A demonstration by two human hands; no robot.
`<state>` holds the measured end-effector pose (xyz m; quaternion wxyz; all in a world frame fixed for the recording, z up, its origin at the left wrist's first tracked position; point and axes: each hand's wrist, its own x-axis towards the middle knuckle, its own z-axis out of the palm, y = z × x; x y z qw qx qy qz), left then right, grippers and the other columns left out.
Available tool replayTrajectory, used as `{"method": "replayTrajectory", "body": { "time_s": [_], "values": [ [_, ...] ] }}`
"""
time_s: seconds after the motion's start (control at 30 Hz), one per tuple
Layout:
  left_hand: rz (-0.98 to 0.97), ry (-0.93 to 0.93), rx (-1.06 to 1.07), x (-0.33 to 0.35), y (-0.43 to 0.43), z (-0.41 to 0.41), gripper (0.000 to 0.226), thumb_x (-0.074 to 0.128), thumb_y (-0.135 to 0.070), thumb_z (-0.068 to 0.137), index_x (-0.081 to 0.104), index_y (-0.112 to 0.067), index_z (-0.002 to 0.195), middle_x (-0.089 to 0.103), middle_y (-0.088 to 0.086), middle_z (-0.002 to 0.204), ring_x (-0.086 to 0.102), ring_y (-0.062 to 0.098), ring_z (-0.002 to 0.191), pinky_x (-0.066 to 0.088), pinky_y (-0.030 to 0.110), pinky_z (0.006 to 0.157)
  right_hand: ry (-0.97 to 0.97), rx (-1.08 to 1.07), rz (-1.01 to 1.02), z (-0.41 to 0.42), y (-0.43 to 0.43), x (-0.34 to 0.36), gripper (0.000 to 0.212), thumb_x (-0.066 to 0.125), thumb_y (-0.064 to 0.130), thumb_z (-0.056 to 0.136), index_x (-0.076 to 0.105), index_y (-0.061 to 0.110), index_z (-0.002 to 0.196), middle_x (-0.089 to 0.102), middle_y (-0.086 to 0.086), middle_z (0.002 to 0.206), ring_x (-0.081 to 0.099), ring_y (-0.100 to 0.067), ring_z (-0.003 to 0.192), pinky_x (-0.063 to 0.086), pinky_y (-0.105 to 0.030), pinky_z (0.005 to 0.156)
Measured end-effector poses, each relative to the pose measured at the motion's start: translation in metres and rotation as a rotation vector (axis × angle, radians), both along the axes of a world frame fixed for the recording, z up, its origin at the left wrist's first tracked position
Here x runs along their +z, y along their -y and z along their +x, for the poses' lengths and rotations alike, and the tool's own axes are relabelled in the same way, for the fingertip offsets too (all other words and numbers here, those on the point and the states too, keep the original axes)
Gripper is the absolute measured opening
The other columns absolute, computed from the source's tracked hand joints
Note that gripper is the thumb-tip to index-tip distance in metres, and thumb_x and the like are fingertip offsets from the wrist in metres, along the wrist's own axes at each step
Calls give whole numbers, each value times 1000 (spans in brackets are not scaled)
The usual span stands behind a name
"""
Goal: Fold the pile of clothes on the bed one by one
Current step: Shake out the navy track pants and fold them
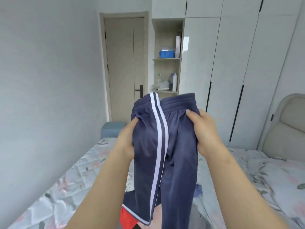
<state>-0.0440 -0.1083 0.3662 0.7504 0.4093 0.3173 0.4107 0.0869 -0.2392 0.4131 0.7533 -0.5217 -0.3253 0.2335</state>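
Note:
A pair of navy track pants [175,146] with two white side stripes hangs in the air above the bed [69,179]. My left hand [127,141] grips the fabric just below the waistband on the left. My right hand [204,131] grips it on the right, with the thumb on the elastic band. The legs hang down over the pile of clothes [128,215], of which a red piece and a bit of blue cloth show beneath the pants. Most of the pile is hidden behind them.
The bed has a pale floral sheet and a padded headboard [285,128] at the right. Beyond it stand a white wardrobe [231,63], open shelves [166,60] with a blue box and bottles, a shut door [123,63] and a blue stool [112,128].

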Motion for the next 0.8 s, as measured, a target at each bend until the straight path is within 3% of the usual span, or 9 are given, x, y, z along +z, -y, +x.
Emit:
{"method": "replayTrajectory", "body": {
  "time_s": [0.13, 0.2, 0.27, 0.3, 0.37, 0.43, 0.6, 0.67, 0.8],
  "values": [
    [-286, -125, -19, -113, 20, -3, 34, 49, -28, 97, 62, 1, 110, 63, 13, 78, 57, 27, 76, 48, 34, 73, -209, -2, -452, 1, -10, -128, 19, 51, 15, 97, 63, 3, 106, 67, -15, 103, 63, -26, 86, 50, -30, 69],
    [-419, -173, -4, -163, 30, -6, 32, 48, -22, 98, 63, 6, 96, 59, 12, 57, 55, 25, 64, 46, 29, 65, -242, -7, -618, -3, -7, -180, 31, 49, 16, 98, 56, -4, 121, 62, -16, 114, 59, -31, 99, 47, -30, 69],
    [-448, -288, -14, -204, 36, -6, 35, 54, -27, 96, 60, 5, 110, 59, 9, 50, 61, 17, 51, 48, 19, 52, -276, -5, -710, -9, -1, -217, 33, 49, 16, 98, 54, -3, 125, 61, -18, 117, 59, -31, 101, 47, -32, 76],
    [-432, -348, -57, -221, 40, -5, 47, 67, -36, 88, 56, -4, 121, 67, 10, 63, 67, 14, 60, 53, 17, 59, -309, 3, -729, -11, 1, -228, 33, 49, 16, 98, 54, -1, 126, 62, -17, 119, 59, -31, 103, 48, -33, 80],
    [-398, -446, -151, -265, 34, 2, 99, 88, -55, 52, 47, -18, 134, 68, 7, 112, 65, 21, 102, 52, 34, 92, -381, 10, -704, -13, 3, -238, 32, 50, 17, 98, 54, 3, 126, 62, -16, 119, 60, -32, 106, 49, -34, 82],
    [-350, -458, -246, -248, 45, 0, 113, 90, -56, 44, 40, -17, 138, 60, 4, 126, 59, 23, 113, 46, 40, 100, -413, 16, -684, -16, 2, -237, 34, 52, 21, 97, 53, 6, 127, 61, -16, 120, 59, -32, 108, 50, -36, 85],
    [-302, -411, -319, -216, 61, -4, 31, 69, -18, 84, 69, 3, 107, 73, 17, 96, 70, 30, 89, 54, 33, 75, -533, 26, -598, -19, -1, -233, 37, 54, 26, 96, 56, 5, 126, 63, -15, 113, 60, -27, 100, 49, -36, 86],
    [-326, -411, -234, -216, 58, -6, 22, 66, -12, 85, 71, 4, 100, 73, 19, 90, 70, 32, 84, 54, 33, 71, -527, 28, -591, -18, 1, -234, 36, 52, 29, 97, 55, 9, 127, 63, -14, 117, 60, -28, 105, 48, -40, 95],
    [-358, -296, -209, -201, 53, -6, 15, 65, -13, 87, 72, 0, 91, 73, 19, 88, 70, 29, 77, 53, 35, 69, -554, 127, -593, -20, 8, -239, 36, 59, 35, 92, 59, 15, 122, 69, -11, 110, 65, -27, 102, 51, -40, 93]
  ]
}}
